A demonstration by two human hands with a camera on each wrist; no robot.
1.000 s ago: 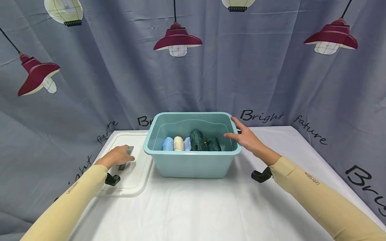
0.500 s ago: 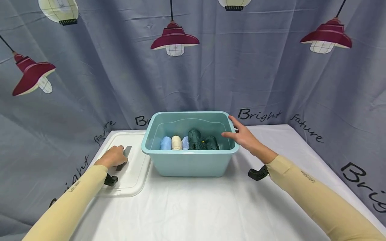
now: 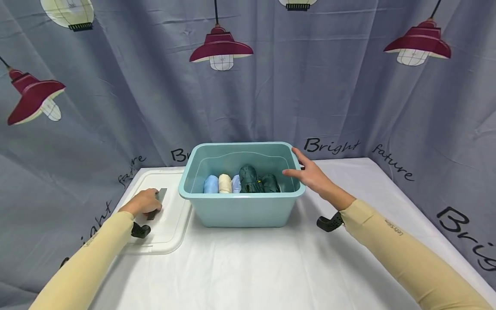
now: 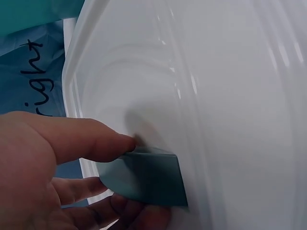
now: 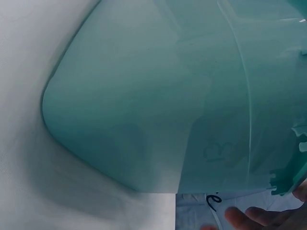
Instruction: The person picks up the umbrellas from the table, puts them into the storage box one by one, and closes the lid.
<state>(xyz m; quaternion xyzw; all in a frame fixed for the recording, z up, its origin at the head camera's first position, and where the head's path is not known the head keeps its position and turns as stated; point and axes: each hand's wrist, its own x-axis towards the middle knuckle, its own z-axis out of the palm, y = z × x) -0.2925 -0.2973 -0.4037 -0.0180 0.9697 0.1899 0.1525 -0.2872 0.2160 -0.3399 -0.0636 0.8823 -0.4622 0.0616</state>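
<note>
My left hand [image 3: 144, 202] pinches a flat grey handle [image 3: 159, 202] on the white lid [image 3: 176, 228], which lies on the table left of the bin. In the left wrist view, the thumb is on the upper edge of the handle [image 4: 158, 179] and the fingers curl beneath it. My right hand [image 3: 311, 174] rests at the right rim of the light teal plastic bin [image 3: 240, 213], thumb stretched over the opening and index finger along the rim. In the right wrist view, loose fingers [image 5: 259, 218] show outside the bin wall [image 5: 134, 110].
Inside the bin lie rolled cloth bundles: a light blue roll [image 3: 211, 184], a cream roll [image 3: 225, 184], another blue roll [image 3: 236, 184] and dark green rolls [image 3: 249, 178]. The white-covered table [image 3: 248, 267] ends at a grey-blue curtain [image 3: 155, 86] behind.
My left hand has closed its fingers round the grey handle, where it earlier hovered open over it. The right hand stays at the rim; the whole view has shifted slightly.
</note>
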